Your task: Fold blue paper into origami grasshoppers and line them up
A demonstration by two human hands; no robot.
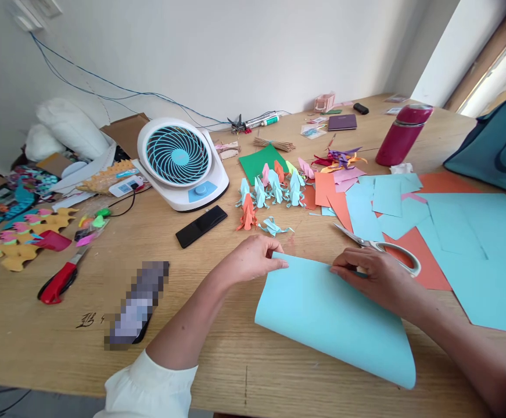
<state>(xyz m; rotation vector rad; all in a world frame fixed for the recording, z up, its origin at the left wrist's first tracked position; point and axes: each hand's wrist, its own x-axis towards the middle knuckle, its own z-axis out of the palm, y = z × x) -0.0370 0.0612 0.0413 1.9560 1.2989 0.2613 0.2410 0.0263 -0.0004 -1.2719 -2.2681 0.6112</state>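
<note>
A sheet of light blue paper (322, 313) is bent over in a curve, with its rounded fold towards me. My left hand (257, 255) pinches its far left corner between thumb and fingers. Along the same far edge, further right, my right hand (366, 273) grips the paper with its fingers closed. White-handled scissors (387, 247) lie just beyond my right hand, partly hidden by it. Past my left hand lies a small blue folded paper figure (272, 226), with an orange folded figure (247, 212) and several blue ones behind it.
Blue and orange paper sheets (488, 249) spread over the right side. A small fan (178, 157) stands at the back left, with a black phone (201, 226) before it. A red-handled cutter (58, 284) lies left. A maroon flask (403, 136) and blue bag (496, 145) stand back right.
</note>
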